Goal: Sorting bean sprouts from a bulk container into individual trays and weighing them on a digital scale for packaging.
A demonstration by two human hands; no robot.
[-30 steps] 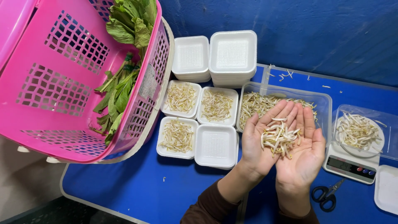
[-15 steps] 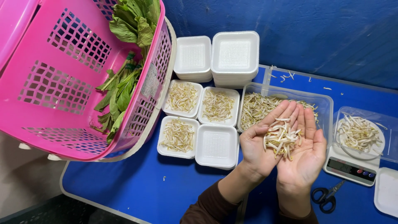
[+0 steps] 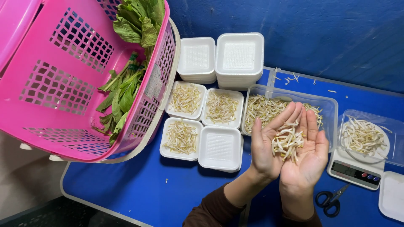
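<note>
A small heap of bean sprouts [image 3: 287, 143] is cradled in the trough formed by the left hand [image 3: 266, 148] and the right hand [image 3: 306, 159], which are pressed together along their inner edges. Both palms are turned upward, the fingers extended and only slightly curled, pointing toward 12 to 1 o'clock; nothing is gripped, the sprouts merely rest on the open palms. The hands are held just above the near edge of a clear plastic tub [image 3: 328, 103] of sprouts. At 3 o'clock a kitchen scale [image 3: 355, 171] bearing a loaded dish is seen; at 9 o'clock an empty foam tray [image 3: 220, 147] lies beside three filled ones.
</note>
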